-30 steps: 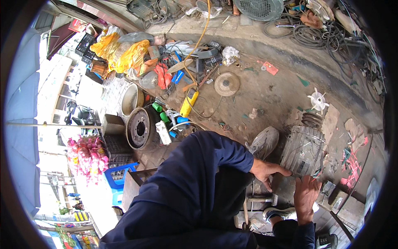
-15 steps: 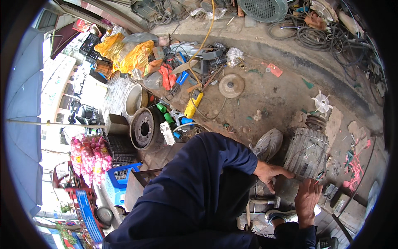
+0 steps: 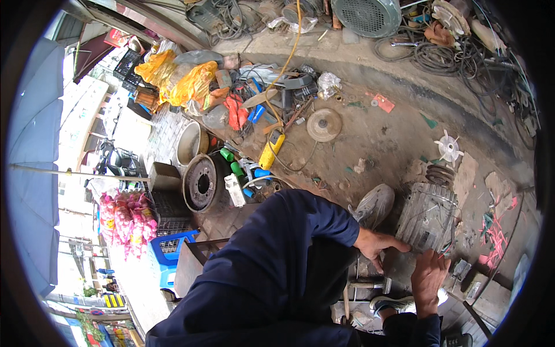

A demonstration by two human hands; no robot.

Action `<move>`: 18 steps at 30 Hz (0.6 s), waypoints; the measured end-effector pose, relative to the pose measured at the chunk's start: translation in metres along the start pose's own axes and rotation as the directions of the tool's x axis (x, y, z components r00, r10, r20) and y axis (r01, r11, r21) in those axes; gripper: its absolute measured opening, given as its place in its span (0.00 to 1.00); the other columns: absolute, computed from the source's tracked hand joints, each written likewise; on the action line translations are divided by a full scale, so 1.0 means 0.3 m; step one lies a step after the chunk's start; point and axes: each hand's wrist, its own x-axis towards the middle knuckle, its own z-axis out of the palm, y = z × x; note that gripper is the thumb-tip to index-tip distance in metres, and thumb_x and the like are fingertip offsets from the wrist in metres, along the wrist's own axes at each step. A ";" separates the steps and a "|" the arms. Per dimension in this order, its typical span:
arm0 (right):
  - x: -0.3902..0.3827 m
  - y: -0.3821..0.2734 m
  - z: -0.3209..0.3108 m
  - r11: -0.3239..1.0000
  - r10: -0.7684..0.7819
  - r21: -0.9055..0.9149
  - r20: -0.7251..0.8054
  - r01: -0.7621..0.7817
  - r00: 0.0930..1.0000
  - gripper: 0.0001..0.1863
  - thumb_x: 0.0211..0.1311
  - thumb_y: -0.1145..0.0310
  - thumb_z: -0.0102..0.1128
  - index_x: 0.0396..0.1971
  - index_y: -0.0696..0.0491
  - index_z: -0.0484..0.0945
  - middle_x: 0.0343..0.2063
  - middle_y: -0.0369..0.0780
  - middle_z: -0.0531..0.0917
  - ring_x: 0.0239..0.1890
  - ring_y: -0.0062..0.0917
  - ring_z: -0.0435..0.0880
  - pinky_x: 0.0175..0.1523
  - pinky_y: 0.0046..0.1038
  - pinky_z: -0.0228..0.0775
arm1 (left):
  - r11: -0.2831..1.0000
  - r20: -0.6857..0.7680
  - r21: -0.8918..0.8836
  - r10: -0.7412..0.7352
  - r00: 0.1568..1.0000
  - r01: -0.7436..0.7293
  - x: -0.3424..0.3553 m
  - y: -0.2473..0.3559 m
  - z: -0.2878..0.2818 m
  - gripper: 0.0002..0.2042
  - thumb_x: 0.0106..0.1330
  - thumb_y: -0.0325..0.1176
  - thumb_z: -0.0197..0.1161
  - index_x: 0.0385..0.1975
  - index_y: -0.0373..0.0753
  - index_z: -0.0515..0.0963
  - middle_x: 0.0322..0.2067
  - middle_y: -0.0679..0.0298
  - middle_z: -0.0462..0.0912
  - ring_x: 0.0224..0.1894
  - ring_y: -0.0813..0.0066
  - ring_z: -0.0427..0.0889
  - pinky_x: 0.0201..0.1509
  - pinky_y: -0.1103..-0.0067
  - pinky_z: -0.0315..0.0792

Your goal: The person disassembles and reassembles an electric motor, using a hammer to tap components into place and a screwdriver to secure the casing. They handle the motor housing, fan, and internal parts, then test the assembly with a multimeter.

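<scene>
A grey finned electric motor housing [image 3: 426, 218] lies on the dirty ground in front of me, thin wires running over its top and near end. At that end, a flat grey metal face [image 3: 399, 261] shows between my hands. My left hand [image 3: 380, 245] rests along its left edge, one finger stretched toward the housing and another pointing down, apart. On the other side, my right hand [image 3: 429, 279] has its fingers bent and pressed together at the housing's near edge, close to the wires. Whatever it pinches is too small or hidden. A hammer [image 3: 370, 284] lies below my left hand.
Beyond the motor are a coil spring [image 3: 439, 175] and a white fan wheel [image 3: 448, 147]. Pink scraps [image 3: 493, 238] litter the right. A yellow tool [image 3: 271, 150], a round metal disc [image 3: 324, 125] and a wheel rim [image 3: 200, 184] lie farther left. My shoe [image 3: 374, 205] is beside the motor.
My hands stay at the motor's near end, with only a slight shift of the right fingers. The red vehicle at the lower left has left the view. The whole view has shifted slightly.
</scene>
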 end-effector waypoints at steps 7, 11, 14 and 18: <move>-0.005 -0.004 -0.003 0.999 -0.042 -0.006 -0.046 0.042 0.998 0.07 0.63 0.72 0.60 0.29 0.55 0.72 0.28 0.46 0.76 0.36 0.44 0.77 0.46 0.44 0.62 | 1.000 -0.044 0.009 0.003 0.999 -0.003 0.010 -0.003 0.002 0.33 0.67 0.59 0.69 0.67 0.49 0.73 0.67 0.61 0.72 0.63 0.53 0.78 0.61 0.50 0.78; -0.006 0.010 0.020 0.998 -0.032 -0.050 -0.012 0.031 0.999 0.06 0.64 0.72 0.60 0.30 0.55 0.72 0.28 0.46 0.76 0.37 0.44 0.76 0.46 0.43 0.62 | 0.999 -0.012 -0.018 -0.028 1.000 0.028 0.020 -0.002 -0.010 0.35 0.69 0.57 0.69 0.71 0.50 0.68 0.72 0.61 0.63 0.68 0.52 0.72 0.64 0.48 0.76; -0.014 0.021 0.024 0.997 -0.028 -0.065 0.028 0.030 0.999 0.05 0.63 0.72 0.59 0.31 0.55 0.73 0.29 0.46 0.76 0.38 0.44 0.76 0.47 0.43 0.62 | 1.000 -0.063 -0.013 -0.005 0.998 0.004 0.028 -0.013 -0.011 0.33 0.68 0.59 0.68 0.68 0.49 0.73 0.67 0.62 0.71 0.64 0.53 0.77 0.62 0.50 0.77; -0.032 0.018 0.012 0.999 0.004 -0.035 -0.001 -0.004 1.000 0.04 0.62 0.73 0.58 0.33 0.56 0.73 0.30 0.47 0.76 0.39 0.44 0.76 0.46 0.43 0.62 | 0.999 -0.084 -0.018 -0.028 0.996 0.026 0.042 -0.015 -0.012 0.33 0.69 0.58 0.68 0.68 0.48 0.72 0.68 0.61 0.71 0.64 0.52 0.77 0.63 0.49 0.77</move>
